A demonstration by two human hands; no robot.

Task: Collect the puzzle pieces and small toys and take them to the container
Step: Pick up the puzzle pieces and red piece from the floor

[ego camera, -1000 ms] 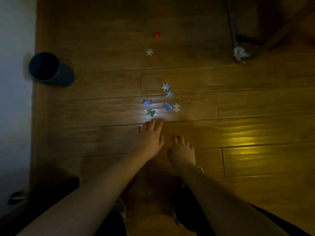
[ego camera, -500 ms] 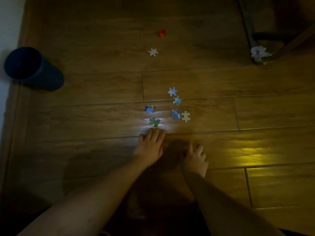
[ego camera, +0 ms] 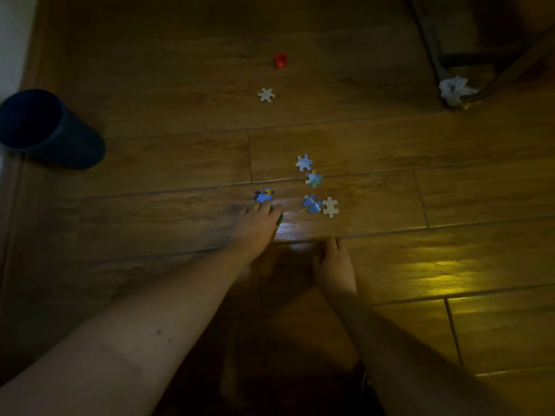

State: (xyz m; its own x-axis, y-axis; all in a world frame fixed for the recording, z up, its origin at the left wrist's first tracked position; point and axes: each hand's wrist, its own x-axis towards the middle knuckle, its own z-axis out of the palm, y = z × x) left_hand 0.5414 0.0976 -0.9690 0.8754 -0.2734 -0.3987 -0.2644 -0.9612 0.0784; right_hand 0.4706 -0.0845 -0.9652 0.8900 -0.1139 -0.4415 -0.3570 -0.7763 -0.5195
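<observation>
Gathering step: left hand [ego camera: 255,226] reaching over green puzzle piece [ego camera: 280,219], fingers covering it, grip unclear. Right hand [ego camera: 333,265] resting on floor [ego camera: 390,145], fingers relaxed together. Probably needing pinching next, then blue piece [ego camera: 264,196] just beyond; dark container [ego camera: 48,129] lying far left.

- Left hand [ego camera: 253,228]: bare, no ring or glove visible; bare forearm with no sleeve, two small dark marks on it.
- Right hand [ego camera: 335,267]: bare, no ring visible; forearm bare and sleeveless too.
</observation>
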